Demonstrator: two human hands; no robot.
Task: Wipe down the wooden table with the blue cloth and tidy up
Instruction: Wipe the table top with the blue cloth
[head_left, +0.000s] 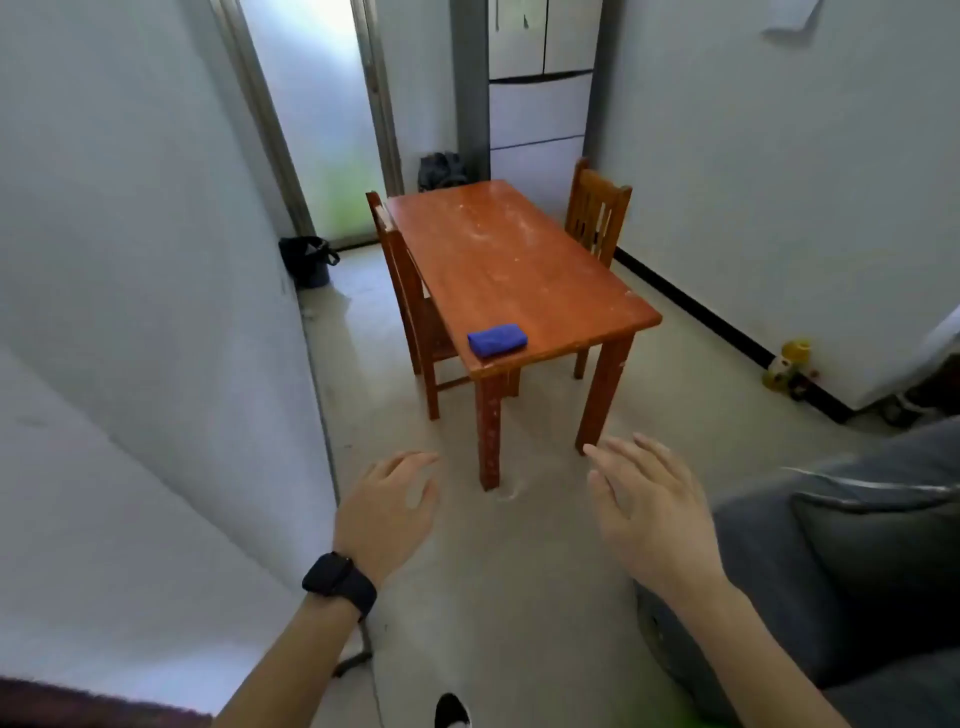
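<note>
Fingers (415, 460) of our left hand (387, 512) and right hand (649, 509) hang loose, empty. Careless reaching could knock the edge-lying blue cloth (497, 340) off the counter (519, 260).

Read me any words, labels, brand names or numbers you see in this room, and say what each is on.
No text can be read anywhere in this view.
The wristwatch: screen dark, nothing shown.
The paper on the wall: too blurred to tell.
The yellow object on the floor: too small and blurred.
The blue cloth and wooden table: no label visible.
</note>
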